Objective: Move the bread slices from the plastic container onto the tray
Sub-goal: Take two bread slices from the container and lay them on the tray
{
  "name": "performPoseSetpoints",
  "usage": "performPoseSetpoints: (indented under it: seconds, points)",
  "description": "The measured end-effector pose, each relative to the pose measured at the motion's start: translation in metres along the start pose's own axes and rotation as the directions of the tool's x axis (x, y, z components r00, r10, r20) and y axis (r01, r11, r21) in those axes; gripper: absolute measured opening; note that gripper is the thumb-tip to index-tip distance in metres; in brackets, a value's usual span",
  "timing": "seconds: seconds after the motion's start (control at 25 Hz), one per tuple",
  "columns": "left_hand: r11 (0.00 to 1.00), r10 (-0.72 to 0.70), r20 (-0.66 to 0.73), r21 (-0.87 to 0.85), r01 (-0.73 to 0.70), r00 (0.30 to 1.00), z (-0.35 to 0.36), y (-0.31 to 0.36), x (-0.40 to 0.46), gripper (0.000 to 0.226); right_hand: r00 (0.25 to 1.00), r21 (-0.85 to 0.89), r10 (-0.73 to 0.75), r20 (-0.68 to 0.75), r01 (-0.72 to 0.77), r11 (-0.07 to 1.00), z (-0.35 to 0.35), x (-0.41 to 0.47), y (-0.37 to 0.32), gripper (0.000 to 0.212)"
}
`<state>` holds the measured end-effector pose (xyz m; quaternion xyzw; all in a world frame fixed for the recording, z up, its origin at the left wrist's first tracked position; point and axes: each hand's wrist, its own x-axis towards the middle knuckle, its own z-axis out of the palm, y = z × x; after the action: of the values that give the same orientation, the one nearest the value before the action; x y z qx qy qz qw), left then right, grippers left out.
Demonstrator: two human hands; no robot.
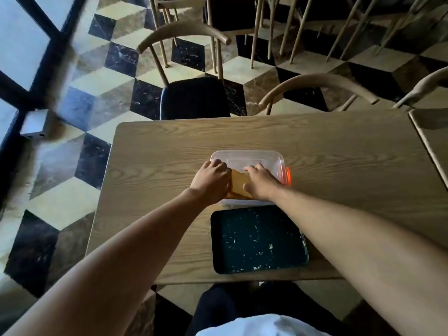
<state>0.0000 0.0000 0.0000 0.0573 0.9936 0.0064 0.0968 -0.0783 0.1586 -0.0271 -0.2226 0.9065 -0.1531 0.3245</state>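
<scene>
Both hands are inside the plastic container (247, 157), left hand (211, 178) and right hand (259, 183) pressed against the bread slices (238, 184) between them, grip closure indeterminate; recommend lifting squarely, without crushing, toward the tray (257, 238) at 6 o'clock.

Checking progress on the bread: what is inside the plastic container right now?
Brown bread shows in the plastic container, between the left hand and right hand. The far part looks empty. The hands cover the bread's sides, so the slice count is hidden.
</scene>
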Motion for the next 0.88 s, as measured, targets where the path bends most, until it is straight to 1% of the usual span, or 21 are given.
performPoseSetpoints:
  seconds: [0.04, 0.08, 0.2, 0.28, 0.36, 0.44, 0.48, 0.56, 0.68, 0.88]
  points:
    - [1.0, 0.0, 0.035, 0.016, 0.0, 0.999, 0.001, 0.0, 0.004, 0.026, 1.0, 0.03, 0.008, 0.016, -0.009, 1.0, 0.001, 0.004, -0.001, 0.064]
    - [1.0, -0.002, 0.028, 0.021, 0.002, 1.0, 0.004, -0.002, 0.009, 0.024, 0.999, 0.048, 0.027, 0.039, -0.029, 0.998, 0.0, 0.008, -0.002, 0.067]
    - [0.997, -0.039, 0.037, 0.075, 0.036, 0.999, 0.01, -0.005, 0.022, 0.018, 0.996, 0.05, 0.029, 0.086, -0.033, 0.998, 0.002, 0.025, -0.004, 0.079]
    - [0.993, -0.064, 0.05, 0.099, 0.059, 0.997, 0.014, -0.009, 0.029, 0.018, 0.994, 0.036, 0.012, 0.106, -0.016, 0.999, 0.004, 0.038, -0.005, 0.083]
    - [0.989, -0.08, 0.063, 0.129, 0.071, 0.995, 0.018, -0.008, 0.033, 0.02, 0.989, 0.011, -0.022, 0.146, 0.021, 1.0, 0.006, 0.049, -0.004, 0.079]
    - [0.987, -0.099, 0.084, 0.136, 0.087, 0.992, 0.021, -0.004, 0.037, 0.022, 0.978, 0.028, -0.082, 0.189, 0.078, 0.997, 0.007, 0.057, 0.0, 0.062]
    - [0.987, -0.108, 0.099, 0.13, 0.095, 0.989, 0.023, -0.002, 0.04, 0.023, 0.971, -0.007, -0.107, 0.212, 0.111, 0.994, 0.005, 0.057, 0.003, 0.055]
    - [0.984, -0.137, 0.123, 0.129, 0.121, 0.983, 0.024, 0.003, 0.044, 0.025, 0.961, -0.133, -0.135, 0.242, 0.171, 0.976, -0.002, 0.056, 0.01, 0.057]
    - [0.979, -0.185, 0.152, 0.118, 0.168, 0.971, 0.023, 0.009, 0.05, 0.025, 0.959, -0.277, -0.192, 0.209, 0.247, 0.929, -0.015, 0.048, 0.021, 0.058]
    - [0.979, -0.191, 0.142, 0.102, 0.177, 0.971, 0.021, 0.017, 0.054, 0.023, 0.938, -0.482, -0.302, 0.17, 0.346, 0.805, -0.029, 0.03, 0.031, 0.057]
